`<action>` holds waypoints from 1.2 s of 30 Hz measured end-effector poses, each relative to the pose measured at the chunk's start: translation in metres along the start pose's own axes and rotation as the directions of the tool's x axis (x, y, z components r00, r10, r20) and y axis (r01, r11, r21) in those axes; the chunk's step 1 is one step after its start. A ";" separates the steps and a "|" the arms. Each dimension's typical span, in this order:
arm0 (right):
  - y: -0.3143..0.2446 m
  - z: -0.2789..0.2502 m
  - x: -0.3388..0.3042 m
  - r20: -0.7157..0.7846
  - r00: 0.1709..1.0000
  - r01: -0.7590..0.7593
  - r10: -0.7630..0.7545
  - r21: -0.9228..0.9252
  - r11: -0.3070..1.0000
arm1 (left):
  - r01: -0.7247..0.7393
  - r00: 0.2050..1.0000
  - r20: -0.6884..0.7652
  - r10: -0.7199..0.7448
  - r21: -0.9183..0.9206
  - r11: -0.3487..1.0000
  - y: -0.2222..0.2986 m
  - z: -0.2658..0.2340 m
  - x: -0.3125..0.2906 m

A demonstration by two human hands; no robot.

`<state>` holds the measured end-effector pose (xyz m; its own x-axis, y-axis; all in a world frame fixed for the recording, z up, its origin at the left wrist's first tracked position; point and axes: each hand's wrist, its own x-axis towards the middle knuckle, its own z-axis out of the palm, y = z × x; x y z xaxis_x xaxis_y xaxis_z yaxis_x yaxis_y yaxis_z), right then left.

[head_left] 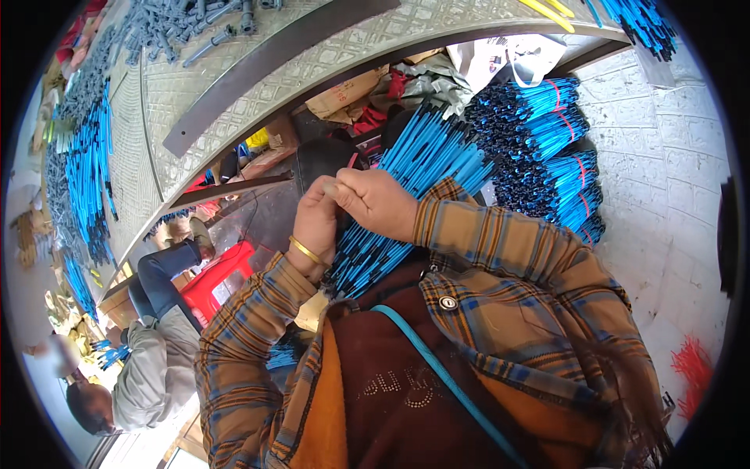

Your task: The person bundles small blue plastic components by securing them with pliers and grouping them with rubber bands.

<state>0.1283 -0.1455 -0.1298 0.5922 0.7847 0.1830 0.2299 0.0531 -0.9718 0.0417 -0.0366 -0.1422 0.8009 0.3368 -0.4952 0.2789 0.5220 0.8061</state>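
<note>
My left hand [313, 227], with a gold bangle at the wrist, is closed in front of my chest. Against it presses my right hand [380, 203], also closed, its thumb meeting the left fingers. Whatever they pinch is hidden; a thin pinkish strip [353, 160] shows just beyond the knuckles, and I cannot tell whether it is held. Under and beyond both hands a large loose heap of thin blue sticks [430, 152] with dark ends lies across my lap.
Stacked bundles of blue sticks [566, 129] with red ties stand at the right by a white brick wall [648, 187]. A metal-edged worktable [312, 59] curves ahead, bearing grey plastic parts [168, 35] and blue sticks. Left are a red stool [221, 280] and another person [156, 363].
</note>
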 end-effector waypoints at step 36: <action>-0.010 -0.055 0.067 0.539 0.820 0.068 0.191 -0.423 0.904 | 0.034 0.926 0.374 -0.055 0.063 0.997 0.004 -0.009 -0.005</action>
<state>0.2083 -0.1276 -0.0992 0.1132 0.9868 -0.1157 0.5745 -0.1601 -0.8027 0.0343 -0.0285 -0.1396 0.9243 -0.0098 -0.3817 0.3386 0.4827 0.8077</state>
